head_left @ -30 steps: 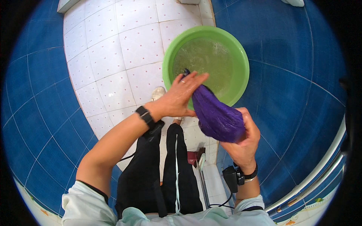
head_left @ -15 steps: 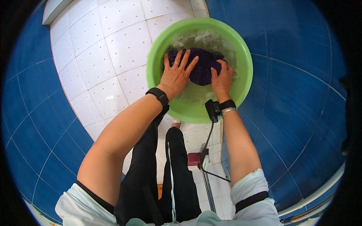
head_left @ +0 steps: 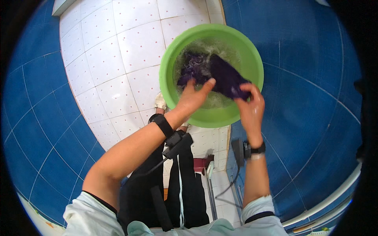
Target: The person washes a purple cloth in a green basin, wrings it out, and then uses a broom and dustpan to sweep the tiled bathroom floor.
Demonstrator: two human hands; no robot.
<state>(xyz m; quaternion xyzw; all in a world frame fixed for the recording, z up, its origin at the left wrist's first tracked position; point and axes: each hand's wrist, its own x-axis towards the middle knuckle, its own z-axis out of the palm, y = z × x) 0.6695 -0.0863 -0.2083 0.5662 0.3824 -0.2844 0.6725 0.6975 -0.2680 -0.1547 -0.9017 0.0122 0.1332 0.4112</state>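
Note:
A wet, dark purple cloth point(head_left: 227, 76) lies partly in the water of a round green basin point(head_left: 167, 84). Its right part is lifted and slants toward the basin's near right rim. My right hand point(head_left: 252, 108) pinches that raised corner between thumb and fingers. At the cloth's near left edge is my left hand point(head_left: 193, 98), thumb on top and fingertips hidden under the fabric or water; it appears to grip the edge. The rest of the cloth is bunched and half sunk on the left side, with stirred water around it. What kind of cloth item it is cannot be made out.
White speckled floor tiles point(head_left: 130, 59) stretch left of the basin, and blue tiled walls point(head_left: 307, 94) rise on both sides. Behind the basin's near rim are my legs, a dark red object point(head_left: 200, 165) and a metal pole point(head_left: 212, 192). Cabled devices are strapped to both wrists.
My right hand has pulled one end of the cloth up and toward me to the right. The left hand has come from lying flat on top to the near edge, turning over.

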